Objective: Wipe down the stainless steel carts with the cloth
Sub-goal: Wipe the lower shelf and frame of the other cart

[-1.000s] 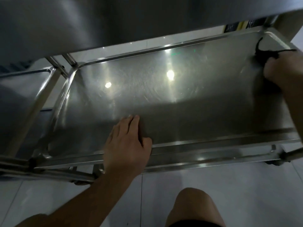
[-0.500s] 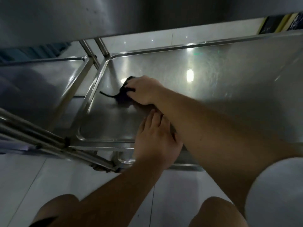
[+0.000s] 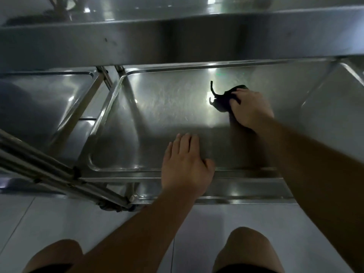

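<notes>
A stainless steel cart's lower tray fills the middle of the head view, under an upper shelf. My right hand grips a dark cloth and holds it against the tray surface right of centre. A thin strand of the cloth curls up to the left. My left hand rests flat, fingers straight, on the tray's near rim and floor. Part of the cloth is hidden under my right fingers.
A second steel cart tray stands to the left, separated by upright posts. Slanted steel bars cross the lower left. A pale tiled floor lies in front, with my knees at the bottom edge.
My right hand has swept the cloth from the tray's left side back toward the right of centre. My left hand stays on the near rim.
</notes>
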The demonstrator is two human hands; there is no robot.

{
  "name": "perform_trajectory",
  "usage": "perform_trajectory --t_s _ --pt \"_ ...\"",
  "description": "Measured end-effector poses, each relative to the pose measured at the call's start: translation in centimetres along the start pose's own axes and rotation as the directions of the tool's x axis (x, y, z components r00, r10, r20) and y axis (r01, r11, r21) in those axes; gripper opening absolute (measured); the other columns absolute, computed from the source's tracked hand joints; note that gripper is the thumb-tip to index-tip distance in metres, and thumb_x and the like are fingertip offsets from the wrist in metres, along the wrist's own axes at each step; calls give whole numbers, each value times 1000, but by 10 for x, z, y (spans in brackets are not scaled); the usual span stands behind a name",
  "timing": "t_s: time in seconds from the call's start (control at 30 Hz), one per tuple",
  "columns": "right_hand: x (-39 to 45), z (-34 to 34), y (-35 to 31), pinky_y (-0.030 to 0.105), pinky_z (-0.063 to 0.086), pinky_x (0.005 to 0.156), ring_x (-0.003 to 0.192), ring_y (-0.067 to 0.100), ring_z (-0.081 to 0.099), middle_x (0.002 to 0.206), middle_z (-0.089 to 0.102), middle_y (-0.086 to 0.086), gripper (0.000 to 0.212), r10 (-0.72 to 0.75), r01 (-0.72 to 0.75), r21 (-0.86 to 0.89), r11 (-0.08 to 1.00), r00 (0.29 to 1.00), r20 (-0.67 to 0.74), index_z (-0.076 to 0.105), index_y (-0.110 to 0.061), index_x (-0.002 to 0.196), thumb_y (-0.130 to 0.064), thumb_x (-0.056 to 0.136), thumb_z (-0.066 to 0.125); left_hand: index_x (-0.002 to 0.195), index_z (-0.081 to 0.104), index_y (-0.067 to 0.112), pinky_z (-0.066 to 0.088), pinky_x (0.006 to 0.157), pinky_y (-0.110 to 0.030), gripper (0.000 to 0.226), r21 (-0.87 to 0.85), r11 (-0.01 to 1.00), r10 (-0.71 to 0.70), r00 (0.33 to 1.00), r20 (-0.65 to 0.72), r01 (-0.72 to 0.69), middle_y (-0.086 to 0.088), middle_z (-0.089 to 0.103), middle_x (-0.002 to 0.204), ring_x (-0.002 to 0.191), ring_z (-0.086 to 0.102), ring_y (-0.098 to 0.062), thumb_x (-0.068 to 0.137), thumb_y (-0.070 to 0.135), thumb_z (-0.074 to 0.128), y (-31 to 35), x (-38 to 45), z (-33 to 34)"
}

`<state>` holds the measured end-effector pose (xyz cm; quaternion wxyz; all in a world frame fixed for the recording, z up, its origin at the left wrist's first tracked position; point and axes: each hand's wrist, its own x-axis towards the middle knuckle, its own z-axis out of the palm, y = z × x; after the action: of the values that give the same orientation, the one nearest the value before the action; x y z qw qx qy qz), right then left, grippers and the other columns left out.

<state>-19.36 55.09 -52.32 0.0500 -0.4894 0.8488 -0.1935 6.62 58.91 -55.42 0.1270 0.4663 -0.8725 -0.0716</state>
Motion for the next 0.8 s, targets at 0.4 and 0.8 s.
perform_trajectory --t_s 0.4,0.8 --pt "-106 -39 95 34 26 122 145 19 46 156 52 -9 43 -152 150 33 988 987 52 62 -32 145 -44 104 55 168 19 6 10 132 -43 83 -16 1000 -5 995 99 7 -15 20 174 162 13 -29 99 50 36 0 1 -7" --pt "-171 -43 101 47 54 88 100 38 63 126 67 12 44 396 -431 -172 886 895 -205 57 -32 134 -56 103 37 165 26 0 12 131 -49 81 -5 1000 9 994 111 -8 -22 24 172 160 18 -36 98 45 39 -1 -1 -12"
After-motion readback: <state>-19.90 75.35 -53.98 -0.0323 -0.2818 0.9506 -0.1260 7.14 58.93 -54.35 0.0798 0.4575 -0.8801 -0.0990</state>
